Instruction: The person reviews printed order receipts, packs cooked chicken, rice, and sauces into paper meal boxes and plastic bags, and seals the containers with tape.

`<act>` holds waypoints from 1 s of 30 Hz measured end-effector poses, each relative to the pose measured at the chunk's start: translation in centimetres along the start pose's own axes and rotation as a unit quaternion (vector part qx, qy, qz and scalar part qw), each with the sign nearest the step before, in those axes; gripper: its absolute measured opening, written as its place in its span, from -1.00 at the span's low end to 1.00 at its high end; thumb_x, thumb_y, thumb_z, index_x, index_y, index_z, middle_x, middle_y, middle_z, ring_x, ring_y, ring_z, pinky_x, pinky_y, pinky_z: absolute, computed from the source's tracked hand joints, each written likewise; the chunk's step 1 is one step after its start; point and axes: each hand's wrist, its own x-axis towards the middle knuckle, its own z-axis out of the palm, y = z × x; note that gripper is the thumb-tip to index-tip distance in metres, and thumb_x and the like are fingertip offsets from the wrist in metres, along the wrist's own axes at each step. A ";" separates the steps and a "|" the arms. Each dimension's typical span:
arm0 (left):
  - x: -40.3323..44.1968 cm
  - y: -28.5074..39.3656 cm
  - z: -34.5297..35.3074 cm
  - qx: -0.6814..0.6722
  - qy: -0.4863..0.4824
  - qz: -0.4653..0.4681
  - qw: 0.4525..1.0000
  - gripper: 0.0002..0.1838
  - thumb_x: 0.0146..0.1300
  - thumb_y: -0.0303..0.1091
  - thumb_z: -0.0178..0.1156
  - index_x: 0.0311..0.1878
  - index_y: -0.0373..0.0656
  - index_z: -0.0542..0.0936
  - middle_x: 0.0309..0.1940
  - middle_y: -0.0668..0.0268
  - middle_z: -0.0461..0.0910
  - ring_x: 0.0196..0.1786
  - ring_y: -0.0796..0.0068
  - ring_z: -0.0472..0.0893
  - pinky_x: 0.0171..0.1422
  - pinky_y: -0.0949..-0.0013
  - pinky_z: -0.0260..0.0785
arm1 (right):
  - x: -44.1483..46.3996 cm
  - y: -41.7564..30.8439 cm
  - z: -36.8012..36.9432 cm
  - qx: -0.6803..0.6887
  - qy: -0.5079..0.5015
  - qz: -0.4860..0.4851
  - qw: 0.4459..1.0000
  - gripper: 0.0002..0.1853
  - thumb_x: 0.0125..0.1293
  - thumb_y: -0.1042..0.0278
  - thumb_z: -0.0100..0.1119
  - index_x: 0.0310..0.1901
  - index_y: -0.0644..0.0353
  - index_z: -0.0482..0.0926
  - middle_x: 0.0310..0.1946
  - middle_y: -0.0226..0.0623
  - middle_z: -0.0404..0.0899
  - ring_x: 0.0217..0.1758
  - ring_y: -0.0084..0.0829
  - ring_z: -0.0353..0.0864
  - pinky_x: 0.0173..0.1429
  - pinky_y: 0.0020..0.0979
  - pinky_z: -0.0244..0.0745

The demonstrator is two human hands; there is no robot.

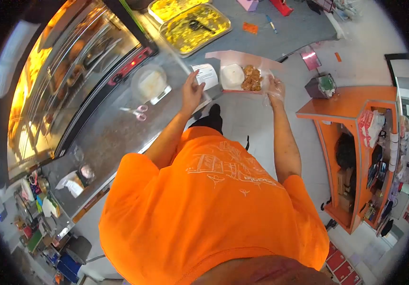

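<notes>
My left hand (192, 93) is at the edge of a white printed paper slip (206, 77), its fingertips curled against the slip's left side. My right hand (275, 90), in a clear plastic glove, grips the right side of an open takeaway box (239, 91). Inside the box, a white round portion (232, 75) sits on the left and brown fried pieces (252, 78) on the right. The box's pinkish lid stands raised at the far side.
Metal trays of yellow food (219, 37) stand on the counter ahead. Scissors (141, 112) and a round clear container (150, 83) lie on the left counter beside a lit glass display case (83, 52). An orange shelf unit (330, 107) stands at right.
</notes>
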 end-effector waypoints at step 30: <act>4.2 -1.2 16.3 0.322 0.161 -0.253 0.898 -0.32 0.06 -0.40 0.40 0.30 -0.04 0.43 0.39 0.11 0.21 0.08 0.00 0.58 0.14 0.11 0.49 | 38.0 -6.1 9.3 -0.332 -0.434 -0.159 0.822 -0.50 0.06 -0.03 0.42 -0.08 0.19 0.70 -0.29 -0.17 0.73 -0.21 -0.28 0.70 -0.08 -0.23 0.53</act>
